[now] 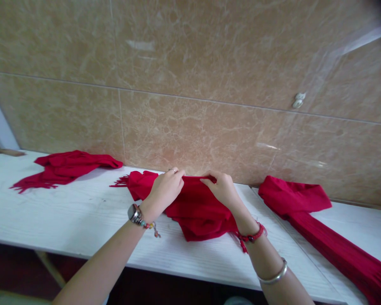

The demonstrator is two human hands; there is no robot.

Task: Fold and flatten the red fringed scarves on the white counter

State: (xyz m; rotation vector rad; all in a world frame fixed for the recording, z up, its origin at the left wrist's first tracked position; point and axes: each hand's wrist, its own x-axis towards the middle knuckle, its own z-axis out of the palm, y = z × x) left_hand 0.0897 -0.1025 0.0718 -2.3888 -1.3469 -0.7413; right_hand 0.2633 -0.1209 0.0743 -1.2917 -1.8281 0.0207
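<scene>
A red fringed scarf (200, 207) lies bunched on the white table (92, 212) in the middle of the head view. My left hand (168, 186) pinches its upper edge, and the wrist above carries a watch and a beaded bracelet. A short way to the right, my right hand (220, 188) grips the same edge between thumb and fingers. The edge runs fairly straight between both hands, while the lower part of the cloth hangs in loose folds on the tabletop. Fringe shows at its left end.
Another red scarf (74, 165) lies crumpled at the left. A third red scarf (324, 233) stretches over the right part of the table. Behind stands a tan marbled tile wall (190, 127) with a small pale fixture (299, 100) on it.
</scene>
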